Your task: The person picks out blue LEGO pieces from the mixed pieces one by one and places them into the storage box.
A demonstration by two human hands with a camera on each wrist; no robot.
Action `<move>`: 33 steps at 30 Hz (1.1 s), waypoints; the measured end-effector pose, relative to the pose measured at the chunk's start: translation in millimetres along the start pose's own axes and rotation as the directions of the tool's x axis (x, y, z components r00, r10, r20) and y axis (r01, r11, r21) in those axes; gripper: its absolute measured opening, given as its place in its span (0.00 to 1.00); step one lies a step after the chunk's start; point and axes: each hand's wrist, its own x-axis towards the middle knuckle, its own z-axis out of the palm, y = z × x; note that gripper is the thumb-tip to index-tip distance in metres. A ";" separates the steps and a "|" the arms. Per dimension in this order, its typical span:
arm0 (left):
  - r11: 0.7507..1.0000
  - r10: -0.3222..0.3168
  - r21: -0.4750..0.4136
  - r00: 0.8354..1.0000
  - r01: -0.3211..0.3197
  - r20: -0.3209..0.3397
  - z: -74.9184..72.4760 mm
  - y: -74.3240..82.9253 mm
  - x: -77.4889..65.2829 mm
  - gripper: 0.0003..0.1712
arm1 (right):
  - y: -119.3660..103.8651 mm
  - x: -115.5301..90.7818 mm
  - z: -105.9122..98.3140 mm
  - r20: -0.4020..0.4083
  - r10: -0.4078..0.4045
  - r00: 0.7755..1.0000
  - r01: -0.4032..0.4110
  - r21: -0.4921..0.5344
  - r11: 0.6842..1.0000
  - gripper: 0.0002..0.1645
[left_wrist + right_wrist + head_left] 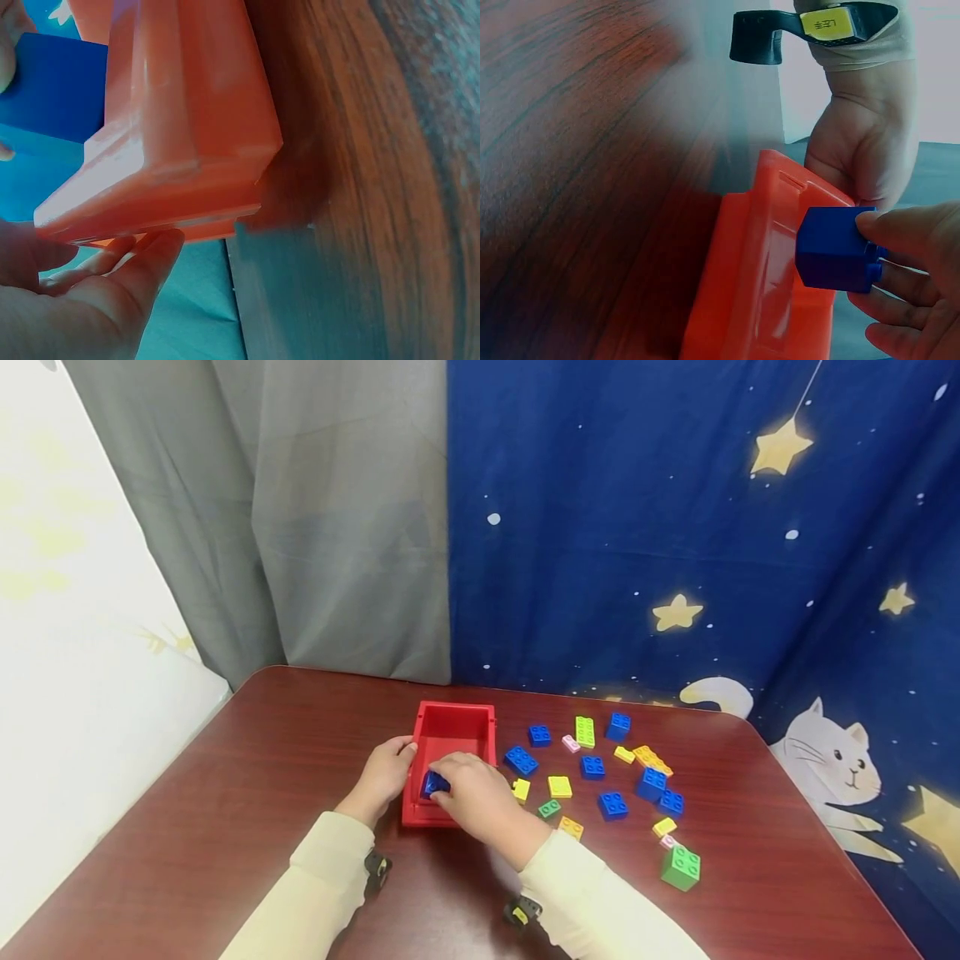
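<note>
My right hand (471, 789) pinches a blue toy brick (834, 251) between thumb and fingers, its studs facing the palm in the right wrist view. The brick is held at the near end of a red plastic box (454, 720); I cannot tell whether it touches the box. On the left side of that box, my left hand (384, 777) grips the wall, thumb at the rim and fingers (154, 259) on the outer side. Some of the box's near inside is hidden behind the right hand.
Several loose bricks lie right of the box, among them blue bricks (521, 761), a lime brick (585, 732), an orange brick (652, 761) and a tall green brick (681, 868). The brown table (315, 718) ends at a grey and blue curtain (555, 568).
</note>
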 end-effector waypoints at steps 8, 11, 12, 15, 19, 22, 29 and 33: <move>1.000 0.010 -0.001 1.000 -0.010 -0.008 1.3 -0.2 0.2 0.24 | -0.3 3.8 7.3 0.018 0.006 1.000 -0.006 0.007 1.000 0.29; 1.000 0.007 -0.003 1.000 -0.007 -0.013 1.6 0.1 0.0 0.24 | 0.7 5.7 10.3 0.022 0.004 1.000 -0.005 0.013 1.000 0.29; 1.000 0.009 -0.002 1.000 -0.009 -0.015 1.7 0.1 0.0 0.24 | 0.9 6.3 11.1 0.023 0.005 1.000 -0.006 0.014 1.000 0.29; 1.000 0.012 -0.004 1.000 -0.012 -0.022 2.1 0.1 -0.2 0.24 | 1.4 8.2 14.0 0.032 0.015 0.999 -0.016 0.025 1.000 0.29; 1.000 0.020 -0.003 0.999 -0.020 -0.036 2.0 0.4 -1.2 0.23 | 2.1 10.6 17.4 0.055 0.034 0.998 -0.037 0.053 0.998 0.30; 1.000 0.031 -0.003 0.999 -0.031 -0.042 2.3 0.7 -1.3 0.23 | 3.2 11.8 19.1 0.064 0.044 0.997 -0.049 0.073 0.996 0.30; 1.000 0.030 -0.006 0.999 -0.030 -0.038 2.4 0.6 -1.4 0.23 | 5.6 13.8 23.8 0.072 0.042 0.997 -0.048 0.095 0.994 0.28; 1.000 0.020 -0.013 0.999 -0.021 -0.036 2.4 -0.2 -1.5 0.24 | 5.3 14.7 26.9 0.076 0.043 0.996 -0.050 0.097 0.994 0.27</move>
